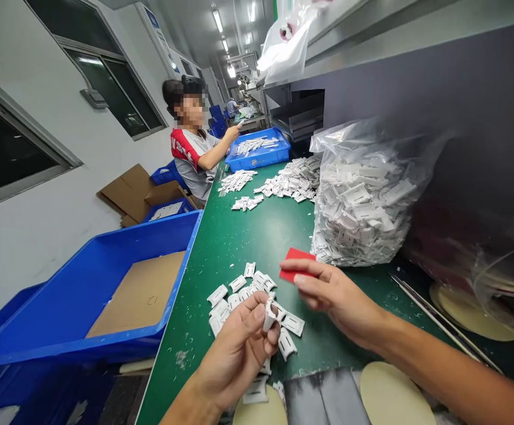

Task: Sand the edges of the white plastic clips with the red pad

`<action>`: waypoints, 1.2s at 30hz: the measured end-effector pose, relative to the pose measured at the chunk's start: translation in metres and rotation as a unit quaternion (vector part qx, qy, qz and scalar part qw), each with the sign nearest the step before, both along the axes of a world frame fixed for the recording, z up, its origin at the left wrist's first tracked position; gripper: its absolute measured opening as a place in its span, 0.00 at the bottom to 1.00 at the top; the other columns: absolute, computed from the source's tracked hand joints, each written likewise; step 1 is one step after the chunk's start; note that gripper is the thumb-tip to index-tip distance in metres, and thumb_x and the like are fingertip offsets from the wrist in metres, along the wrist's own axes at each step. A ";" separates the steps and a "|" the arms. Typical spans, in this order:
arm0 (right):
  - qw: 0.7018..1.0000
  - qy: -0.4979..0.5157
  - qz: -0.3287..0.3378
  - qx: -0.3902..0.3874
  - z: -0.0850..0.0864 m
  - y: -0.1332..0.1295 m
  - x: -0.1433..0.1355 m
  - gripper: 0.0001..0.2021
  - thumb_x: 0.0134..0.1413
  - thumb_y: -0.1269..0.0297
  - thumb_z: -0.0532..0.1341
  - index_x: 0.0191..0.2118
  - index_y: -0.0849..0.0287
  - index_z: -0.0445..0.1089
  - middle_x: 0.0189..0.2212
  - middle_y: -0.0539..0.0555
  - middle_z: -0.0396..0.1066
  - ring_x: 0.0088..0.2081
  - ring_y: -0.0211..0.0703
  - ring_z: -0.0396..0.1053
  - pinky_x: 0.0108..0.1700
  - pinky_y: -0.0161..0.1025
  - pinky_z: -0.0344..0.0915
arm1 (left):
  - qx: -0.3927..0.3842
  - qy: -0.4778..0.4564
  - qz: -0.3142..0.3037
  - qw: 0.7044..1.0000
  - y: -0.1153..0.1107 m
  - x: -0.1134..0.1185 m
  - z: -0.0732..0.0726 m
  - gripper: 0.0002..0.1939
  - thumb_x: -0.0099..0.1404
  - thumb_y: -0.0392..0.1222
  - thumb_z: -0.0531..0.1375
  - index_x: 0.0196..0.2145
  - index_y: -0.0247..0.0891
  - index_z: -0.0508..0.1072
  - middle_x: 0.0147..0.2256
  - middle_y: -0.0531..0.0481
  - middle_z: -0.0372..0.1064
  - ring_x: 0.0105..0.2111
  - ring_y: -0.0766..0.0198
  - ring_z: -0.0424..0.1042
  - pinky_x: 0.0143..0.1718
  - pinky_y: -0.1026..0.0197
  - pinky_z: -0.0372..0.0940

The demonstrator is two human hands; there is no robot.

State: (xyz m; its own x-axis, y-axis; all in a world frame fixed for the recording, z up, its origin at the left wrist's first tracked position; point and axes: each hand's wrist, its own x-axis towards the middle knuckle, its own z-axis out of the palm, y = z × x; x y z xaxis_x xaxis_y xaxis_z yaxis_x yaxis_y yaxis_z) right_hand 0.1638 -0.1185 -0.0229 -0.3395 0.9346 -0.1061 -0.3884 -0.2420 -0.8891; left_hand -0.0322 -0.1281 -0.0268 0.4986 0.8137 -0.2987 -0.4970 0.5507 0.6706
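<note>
Low over the green tabletop, my left hand [243,348] is closed around a small white plastic part [269,316], tilted up between thumb and fingers. To its right, my right hand [334,295] pinches a flat red piece [293,264] between thumb and fingers; its kind I cannot make out. The two hands are apart. Beneath and around my left hand lies a loose pile of similar white plastic parts [217,295], each with a slot. My left hand hides some of that pile.
A clear bag [363,200] full of white parts stands at the right. Further back are a heap of parts [295,177], a blue tray [257,156] and a seated co-worker [195,147]. A large blue bin [106,254] adjoins the table's left edge. Round yellowish discs [394,392] lie in front.
</note>
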 end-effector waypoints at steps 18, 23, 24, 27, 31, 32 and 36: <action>0.986 -0.123 0.018 0.113 0.000 -0.007 -0.004 0.13 0.56 0.58 0.67 0.45 0.58 0.79 0.27 0.51 0.73 0.27 0.35 0.63 0.29 0.33 0.59 | 0.344 0.295 0.137 0.881 -0.003 -0.001 -0.002 0.04 0.65 0.38 0.64 0.38 0.43 0.73 0.36 0.53 0.71 0.38 0.67 0.71 0.42 0.68 0.65; 0.980 -0.147 0.016 0.131 -0.002 -0.009 -0.005 0.11 0.57 0.59 0.67 0.43 0.57 0.80 0.30 0.52 0.75 0.28 0.37 0.63 0.32 0.36 0.61 | 0.343 0.311 0.134 0.876 -0.005 0.000 -0.002 0.04 0.64 0.38 0.65 0.38 0.42 0.74 0.36 0.52 0.71 0.38 0.66 0.71 0.41 0.67 0.66; 0.979 -0.155 0.016 0.133 -0.001 -0.009 -0.005 0.11 0.57 0.59 0.66 0.43 0.57 0.80 0.31 0.53 0.75 0.29 0.38 0.64 0.33 0.36 0.61 | 0.339 0.312 0.135 0.877 -0.005 0.000 -0.001 0.05 0.64 0.37 0.65 0.38 0.42 0.74 0.36 0.51 0.71 0.38 0.65 0.71 0.41 0.67 0.66; 0.977 -0.159 0.028 0.136 0.003 -0.010 -0.004 0.11 0.58 0.59 0.65 0.44 0.56 0.80 0.32 0.54 0.76 0.30 0.39 0.66 0.33 0.36 0.62 | 0.320 0.284 0.133 0.894 -0.006 0.000 -0.002 0.11 0.62 0.36 0.67 0.42 0.43 0.73 0.36 0.51 0.71 0.38 0.65 0.71 0.41 0.66 0.66; 0.986 -0.111 0.032 0.124 0.008 -0.010 -0.001 0.12 0.60 0.58 0.63 0.42 0.57 0.80 0.26 0.51 0.72 0.25 0.35 0.63 0.29 0.33 0.60 | 0.247 0.179 0.097 0.947 -0.002 -0.001 -0.003 0.26 0.60 0.36 0.68 0.54 0.47 0.66 0.36 0.52 0.71 0.35 0.65 0.73 0.38 0.64 0.68; 0.987 -0.102 0.022 0.122 0.008 -0.010 0.000 0.12 0.60 0.57 0.63 0.42 0.57 0.80 0.23 0.49 0.70 0.24 0.34 0.61 0.27 0.33 0.58 | 0.235 0.162 0.094 0.954 -0.001 -0.002 -0.004 0.23 0.60 0.36 0.68 0.52 0.46 0.68 0.36 0.52 0.71 0.35 0.64 0.74 0.39 0.63 0.68; 0.989 -0.090 -0.004 0.120 0.003 -0.006 0.001 0.11 0.60 0.58 0.63 0.41 0.57 0.79 0.20 0.47 0.65 0.22 0.32 0.58 0.23 0.31 0.52 | 0.256 0.150 0.110 0.948 0.003 -0.004 -0.006 0.09 0.60 0.33 0.67 0.35 0.40 0.70 0.34 0.51 0.71 0.38 0.63 0.73 0.42 0.61 0.67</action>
State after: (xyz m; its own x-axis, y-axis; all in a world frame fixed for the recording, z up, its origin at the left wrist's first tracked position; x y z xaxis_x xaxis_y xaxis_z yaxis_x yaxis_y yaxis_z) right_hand 0.1646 -0.1249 -0.0194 -0.3272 0.9430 0.0603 -0.2199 -0.0140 -0.9754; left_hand -0.0358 -0.1254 -0.0333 0.2545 0.9650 0.0627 -0.3058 0.0188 0.9519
